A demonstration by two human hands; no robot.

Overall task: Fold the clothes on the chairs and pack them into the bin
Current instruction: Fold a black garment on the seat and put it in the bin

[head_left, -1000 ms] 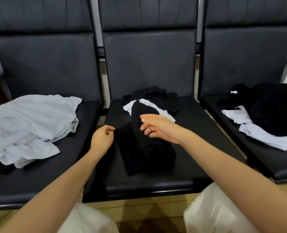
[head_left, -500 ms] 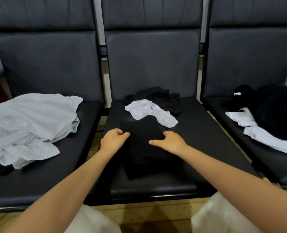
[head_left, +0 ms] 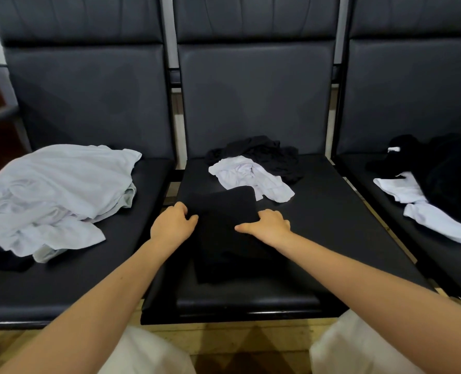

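Note:
A folded black garment point(head_left: 224, 211) lies on the middle chair seat point(head_left: 332, 238). My left hand point(head_left: 174, 225) grips its left edge with curled fingers. My right hand point(head_left: 267, 225) holds its right edge, thumb lying on top of the cloth. Just behind it sit a crumpled white garment point(head_left: 248, 176) and a crumpled black garment point(head_left: 264, 152). No bin is in view.
A pile of pale garments point(head_left: 56, 190) covers the left chair seat. On the right chair lie a black garment point(head_left: 453, 179) and a white garment point(head_left: 434, 214). The chair backs rise close behind. Wooden floor shows below the seats.
The long black garment that lay over the white one now sits as a shorter folded shape. Both hands came down to its side edges and took hold.

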